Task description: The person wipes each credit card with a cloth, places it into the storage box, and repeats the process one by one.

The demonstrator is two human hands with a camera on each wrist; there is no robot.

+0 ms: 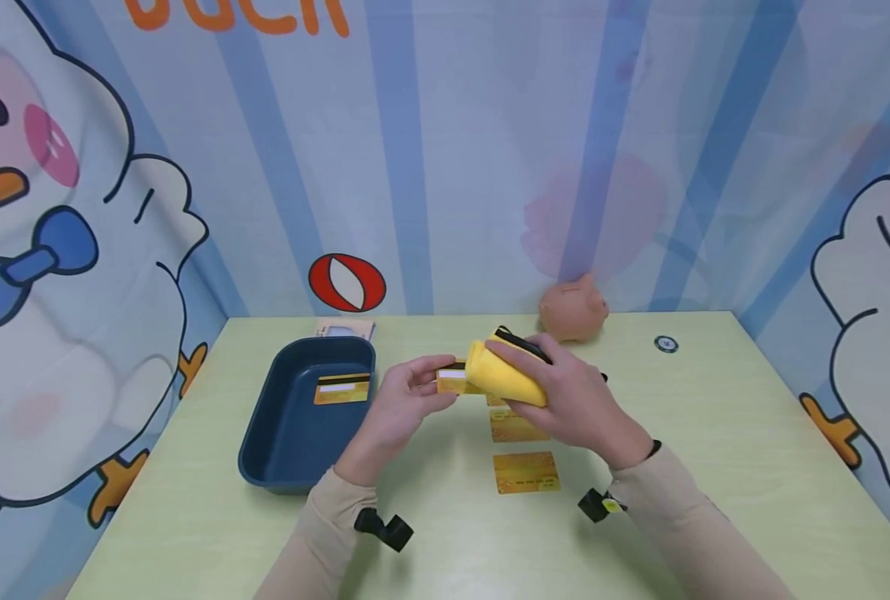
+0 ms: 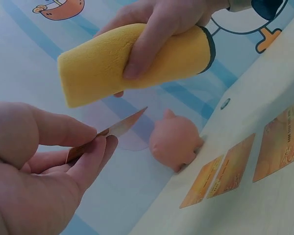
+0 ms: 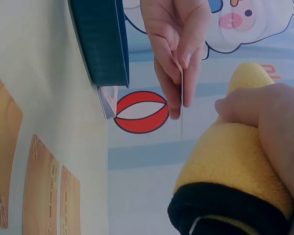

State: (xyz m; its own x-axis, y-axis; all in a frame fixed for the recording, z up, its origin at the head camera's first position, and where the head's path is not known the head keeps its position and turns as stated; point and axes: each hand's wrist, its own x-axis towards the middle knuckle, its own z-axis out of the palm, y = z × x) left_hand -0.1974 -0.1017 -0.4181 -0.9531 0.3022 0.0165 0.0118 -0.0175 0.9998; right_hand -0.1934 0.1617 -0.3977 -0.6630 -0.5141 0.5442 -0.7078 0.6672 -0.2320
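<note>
My left hand (image 1: pixel 398 406) pinches a gold bank card (image 1: pixel 451 382) between thumb and fingers, its dark stripe and white strip showing in the head view. In the left wrist view the card (image 2: pixel 126 125) is seen nearly edge-on, raised above the table. A fuzzy yellow cloth (image 1: pixel 499 377) with dark edging is bunched up in my right hand (image 1: pixel 574 406), whose fingers grip round it. The left wrist view shows the cloth (image 2: pixel 100 66) above the card, with a gap between them. Below the hands lie gold cards (image 1: pixel 526 472) in a column, the farthest partly hidden by the cloth.
A dark blue tray (image 1: pixel 295 442) stands at the left, with one gold card (image 1: pixel 342 388) in it, stripe side showing. Behind the tray is a flat pale item (image 1: pixel 346 327). A pink piggy bank (image 1: pixel 571 311) and a small round disc (image 1: pixel 666 344) are at the back right.
</note>
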